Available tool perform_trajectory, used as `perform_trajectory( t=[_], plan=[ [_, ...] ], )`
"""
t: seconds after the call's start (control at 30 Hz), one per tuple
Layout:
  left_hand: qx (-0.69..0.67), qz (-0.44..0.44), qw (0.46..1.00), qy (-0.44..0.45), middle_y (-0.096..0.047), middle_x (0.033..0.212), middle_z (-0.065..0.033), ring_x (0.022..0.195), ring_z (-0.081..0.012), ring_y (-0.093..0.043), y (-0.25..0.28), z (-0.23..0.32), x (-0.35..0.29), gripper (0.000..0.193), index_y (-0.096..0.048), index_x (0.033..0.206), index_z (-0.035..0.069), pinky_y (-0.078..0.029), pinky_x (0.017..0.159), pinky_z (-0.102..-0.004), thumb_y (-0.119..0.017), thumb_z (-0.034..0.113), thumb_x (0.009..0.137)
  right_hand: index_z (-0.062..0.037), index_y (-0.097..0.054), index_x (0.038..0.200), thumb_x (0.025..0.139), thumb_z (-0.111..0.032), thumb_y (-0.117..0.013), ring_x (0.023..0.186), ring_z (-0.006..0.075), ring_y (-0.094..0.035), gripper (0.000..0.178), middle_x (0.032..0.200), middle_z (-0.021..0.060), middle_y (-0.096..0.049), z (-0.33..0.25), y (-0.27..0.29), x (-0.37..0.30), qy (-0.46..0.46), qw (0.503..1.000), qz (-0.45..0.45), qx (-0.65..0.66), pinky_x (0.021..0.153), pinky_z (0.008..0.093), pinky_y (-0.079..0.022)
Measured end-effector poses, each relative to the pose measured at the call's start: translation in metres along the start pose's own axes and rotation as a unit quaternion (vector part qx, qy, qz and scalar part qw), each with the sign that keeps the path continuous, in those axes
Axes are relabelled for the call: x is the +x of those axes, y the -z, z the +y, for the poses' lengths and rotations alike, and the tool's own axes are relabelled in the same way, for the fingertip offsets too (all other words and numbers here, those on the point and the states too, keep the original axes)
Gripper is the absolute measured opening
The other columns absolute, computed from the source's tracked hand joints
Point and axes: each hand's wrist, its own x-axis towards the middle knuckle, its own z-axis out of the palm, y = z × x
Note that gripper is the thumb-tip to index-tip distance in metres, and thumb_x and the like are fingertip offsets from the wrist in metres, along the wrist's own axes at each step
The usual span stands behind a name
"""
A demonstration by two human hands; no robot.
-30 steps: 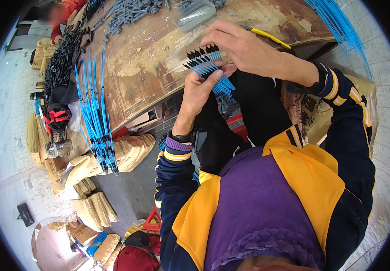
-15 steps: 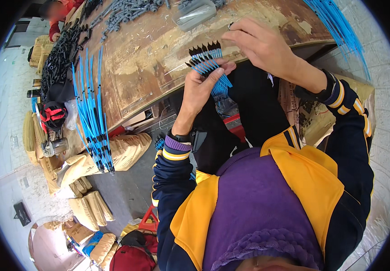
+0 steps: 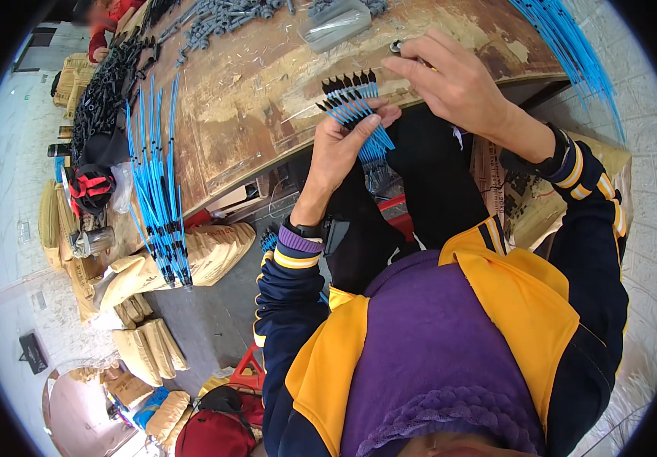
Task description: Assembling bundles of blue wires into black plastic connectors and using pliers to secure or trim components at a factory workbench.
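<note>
My left hand is closed around a fanned bundle of thin blue tubes. Black pointed tips stand in a row along the bundle's far end, above the table's front edge. To the right, my right hand is raised with its fingers curled round a small metal tool. Only the tool's rounded dark and silver head shows clearly; the fingers cover the rest, so its kind is uncertain. That tool is apart from the bundle.
Grey fittings and a clear plastic tray lie on the worn wooden table. Black parts are heaped at left. Blue tubes hang over the edge at left and far right. Another person's red sleeve shows far left.
The right hand has turned slightly and shifted a little right, showing more of the metal tool's head. The left hand keeps its grip on the tube bundle.
</note>
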Motion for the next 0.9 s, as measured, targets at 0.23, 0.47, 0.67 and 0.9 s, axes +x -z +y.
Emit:
perform_trajectory(
  t=[0.23,0.47,0.67,0.9],
  plan=[
    [0.014,-0.019,1.0,-0.004,-0.065,0.115,-0.0208,0.111,-0.0295,-0.063,0.003,-0.002,0.0,0.028,-0.055,0.122,-0.008,-0.051,0.098,-0.0379,-0.053,0.001,0.097,-0.0047,-0.066,0.11,0.07,0.006,-0.065,0.09,0.0277,-0.056,0.041,0.096,0.0092,-0.056,0.008,-0.001,0.002,0.001,1.0,-0.004,0.031,0.075,0.0355,-0.049],
    [0.02,-0.028,0.999,-0.001,-0.065,0.114,-0.0202,0.11,-0.0286,-0.063,0.004,-0.002,0.001,0.027,-0.056,0.122,-0.007,-0.051,0.098,-0.0378,-0.053,0.001,0.096,-0.0056,-0.066,0.108,0.076,0.003,-0.066,0.094,0.0277,-0.057,0.034,0.099,0.0096,-0.058,0.012,-0.003,0.006,-0.038,0.994,-0.036,0.097,0.076,0.0344,-0.049],
    [0.022,-0.026,0.999,-0.003,-0.066,0.113,-0.0196,0.109,-0.0281,-0.064,0.001,-0.003,0.002,0.025,-0.056,0.12,-0.007,-0.051,0.098,-0.0376,-0.053,0.001,0.097,-0.0054,-0.067,0.105,0.082,-0.004,-0.068,0.099,0.028,-0.058,0.023,0.1,0.0075,-0.06,0.01,-0.02,0.01,-0.104,0.972,-0.031,0.21,0.079,0.0351,-0.048],
    [0.026,0.008,1.0,-0.007,-0.066,0.113,-0.0186,0.108,-0.0271,-0.064,-0.001,-0.003,0.001,0.025,-0.057,0.12,-0.007,-0.052,0.096,-0.0358,-0.053,0.0,0.096,-0.0044,-0.067,0.096,0.079,-0.006,-0.07,0.09,0.0252,-0.058,0.017,0.096,0.0067,-0.059,0.003,-0.011,0.018,-0.008,0.992,0.016,0.122,0.076,0.0341,-0.047]
  ],
)
